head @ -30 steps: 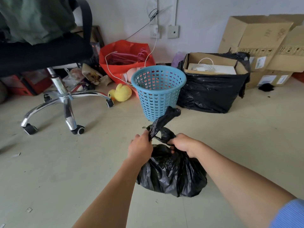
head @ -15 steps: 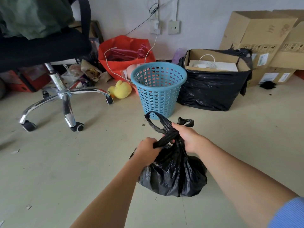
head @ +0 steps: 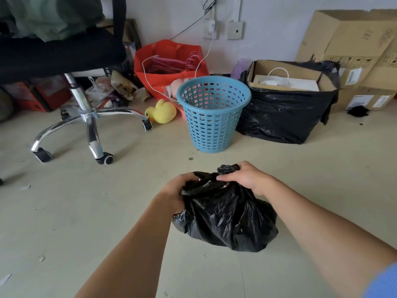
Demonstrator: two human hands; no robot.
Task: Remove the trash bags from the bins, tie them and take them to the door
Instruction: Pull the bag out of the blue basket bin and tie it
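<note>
Both hands are clamped on the neck of the black trash bag. The left hand grips one twisted ear at nine o'clock of the neck, and the right hand curls round the other at two o'clock. The bag sits low in front of the person, with the blue bin at twelve o'clock beyond it. To tie well, the ears likely need pulling apart evenly, snug against the load. Fingers hide whether a knot has formed, and neither the contents nor the door is visible.
</note>
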